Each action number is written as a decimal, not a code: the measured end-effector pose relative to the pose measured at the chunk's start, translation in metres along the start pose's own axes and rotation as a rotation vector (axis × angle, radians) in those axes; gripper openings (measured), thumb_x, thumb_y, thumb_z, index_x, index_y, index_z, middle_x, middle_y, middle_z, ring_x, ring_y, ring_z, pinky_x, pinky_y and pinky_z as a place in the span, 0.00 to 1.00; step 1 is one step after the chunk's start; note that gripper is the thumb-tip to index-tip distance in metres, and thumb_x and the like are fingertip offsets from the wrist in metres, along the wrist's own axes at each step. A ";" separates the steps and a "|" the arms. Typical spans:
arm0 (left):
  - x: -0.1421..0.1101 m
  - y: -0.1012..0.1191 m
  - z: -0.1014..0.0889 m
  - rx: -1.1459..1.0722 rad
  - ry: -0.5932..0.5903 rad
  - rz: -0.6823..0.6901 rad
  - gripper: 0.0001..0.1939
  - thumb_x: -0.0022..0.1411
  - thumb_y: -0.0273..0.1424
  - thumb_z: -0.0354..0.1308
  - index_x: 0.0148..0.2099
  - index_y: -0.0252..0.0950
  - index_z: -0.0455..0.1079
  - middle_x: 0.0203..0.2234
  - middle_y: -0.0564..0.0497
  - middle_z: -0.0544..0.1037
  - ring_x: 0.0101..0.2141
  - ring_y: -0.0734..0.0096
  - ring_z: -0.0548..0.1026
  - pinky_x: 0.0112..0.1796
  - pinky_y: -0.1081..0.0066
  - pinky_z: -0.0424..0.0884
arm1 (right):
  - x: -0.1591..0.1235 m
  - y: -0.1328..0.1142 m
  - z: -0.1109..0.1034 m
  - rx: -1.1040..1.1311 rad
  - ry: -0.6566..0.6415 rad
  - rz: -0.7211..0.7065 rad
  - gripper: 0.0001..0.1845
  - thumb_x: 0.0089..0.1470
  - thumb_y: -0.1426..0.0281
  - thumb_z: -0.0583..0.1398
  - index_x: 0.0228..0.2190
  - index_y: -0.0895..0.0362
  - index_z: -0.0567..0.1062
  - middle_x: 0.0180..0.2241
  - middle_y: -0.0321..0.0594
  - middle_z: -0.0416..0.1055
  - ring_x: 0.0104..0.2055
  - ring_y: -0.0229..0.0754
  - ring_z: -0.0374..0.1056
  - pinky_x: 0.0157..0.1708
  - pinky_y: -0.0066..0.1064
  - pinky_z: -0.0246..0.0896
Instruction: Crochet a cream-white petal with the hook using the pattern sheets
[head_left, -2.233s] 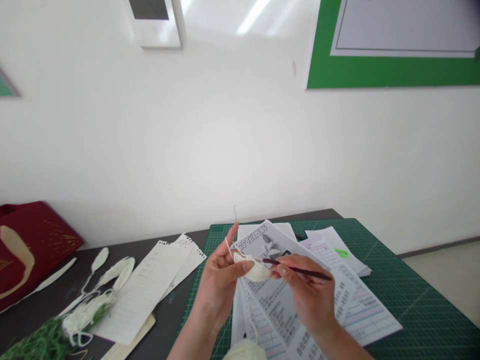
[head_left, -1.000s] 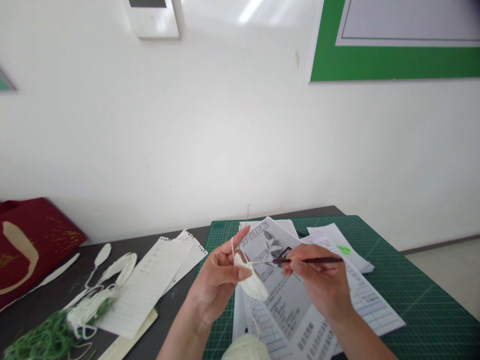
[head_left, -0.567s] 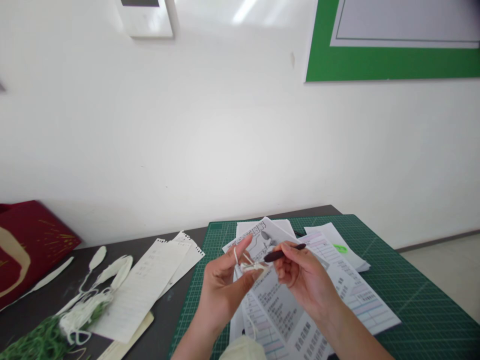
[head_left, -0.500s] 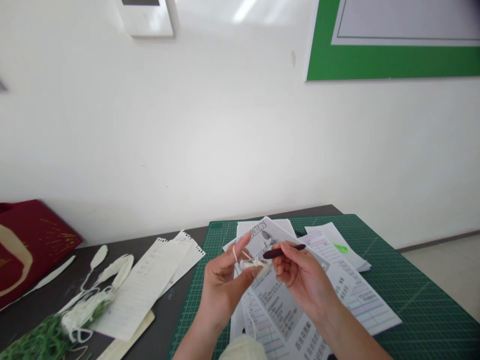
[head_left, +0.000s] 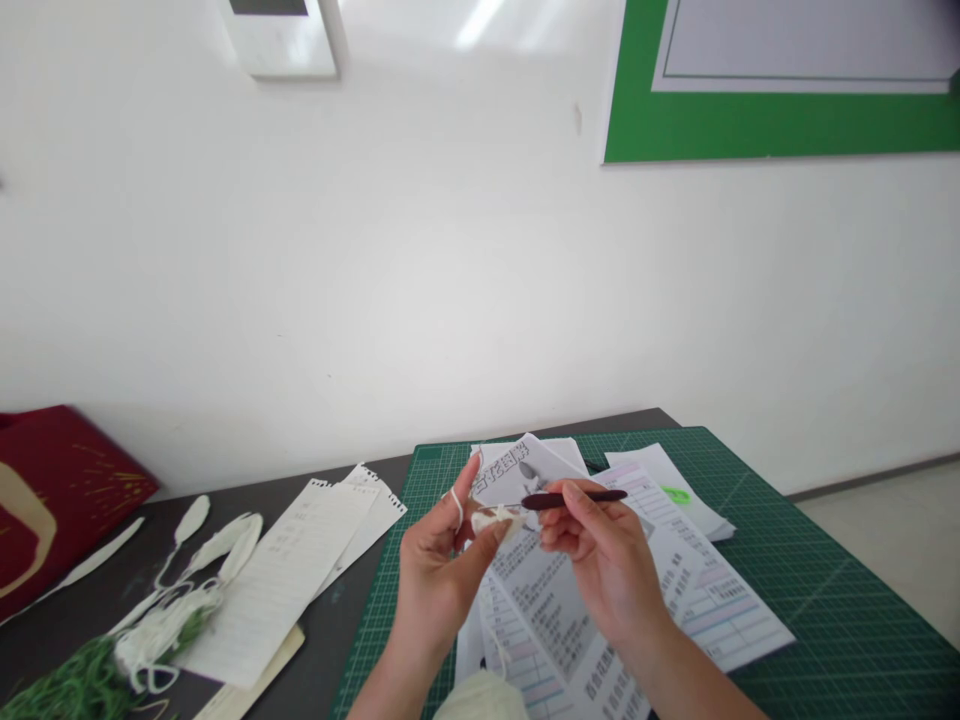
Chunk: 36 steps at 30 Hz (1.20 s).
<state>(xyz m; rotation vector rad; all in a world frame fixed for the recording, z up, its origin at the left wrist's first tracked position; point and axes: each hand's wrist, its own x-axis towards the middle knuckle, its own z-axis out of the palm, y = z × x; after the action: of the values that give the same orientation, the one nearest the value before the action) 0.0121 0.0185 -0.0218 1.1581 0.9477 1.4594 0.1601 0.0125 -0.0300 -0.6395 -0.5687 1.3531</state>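
Observation:
My left hand pinches a small piece of white crochet work between thumb and fingers, and a strand of white yarn loops round its raised index finger. In my right hand is a crochet hook with a dark brown handle, gripped between thumb and fingers. The hook's tip end points left at the crochet work; whether it sits inside a stitch is too small to tell. Below the hands, at the bottom edge, a ball of white yarn shows in part.
Printed sheets lie under my hands on a green cutting mat. To the left are handwritten notebook pages, white crocheted petals, green yarn and a dark red bag. A white wall rises behind the table.
The hook has turned closer to level and its handle end has shifted right. My left index finger points higher, with the yarn loop lower on it. The whole view has shifted slightly.

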 end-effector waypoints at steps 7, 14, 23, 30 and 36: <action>0.000 0.002 0.004 -0.118 -0.012 -0.053 0.22 0.44 0.28 0.72 0.44 0.45 0.79 0.28 0.54 0.81 0.30 0.73 0.75 0.37 0.74 0.71 | 0.007 0.006 -0.003 0.169 0.073 0.269 0.13 0.37 0.67 0.73 0.25 0.63 0.81 0.17 0.38 0.76 0.16 0.31 0.70 0.18 0.16 0.69; 0.003 -0.007 -0.006 0.108 -0.035 0.099 0.17 0.48 0.27 0.69 0.42 0.45 0.80 0.31 0.51 0.81 0.31 0.71 0.73 0.33 0.74 0.69 | 0.002 -0.001 -0.001 -0.013 -0.010 0.043 0.13 0.45 0.64 0.69 0.28 0.62 0.80 0.19 0.39 0.77 0.19 0.34 0.73 0.22 0.21 0.72; 0.001 -0.006 0.001 0.031 0.008 0.035 0.27 0.51 0.26 0.67 0.55 0.44 0.72 0.18 0.59 0.70 0.23 0.79 0.66 0.31 0.76 0.65 | -0.017 0.003 -0.005 -0.736 -0.317 -0.758 0.15 0.54 0.81 0.58 0.41 0.55 0.77 0.33 0.42 0.79 0.33 0.41 0.76 0.35 0.30 0.74; 0.000 0.006 0.006 -0.297 -0.051 -0.151 0.49 0.50 0.22 0.67 0.68 0.45 0.47 0.18 0.60 0.71 0.21 0.80 0.67 0.27 0.77 0.64 | -0.012 0.009 -0.015 -1.039 -0.613 -1.181 0.27 0.52 0.85 0.56 0.54 0.65 0.66 0.43 0.57 0.74 0.47 0.49 0.71 0.40 0.38 0.73; 0.002 0.010 0.004 -0.444 -0.072 -0.238 0.44 0.49 0.19 0.66 0.66 0.43 0.54 0.18 0.61 0.69 0.18 0.84 0.62 0.23 0.80 0.59 | -0.012 0.004 -0.010 -0.918 -0.597 -1.184 0.27 0.51 0.86 0.55 0.53 0.62 0.70 0.42 0.55 0.76 0.44 0.48 0.73 0.37 0.38 0.74</action>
<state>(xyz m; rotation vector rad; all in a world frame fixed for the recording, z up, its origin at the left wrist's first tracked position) 0.0136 0.0183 -0.0112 0.7401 0.6421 1.3371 0.1630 0.0004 -0.0397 -0.4313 -1.7575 0.0522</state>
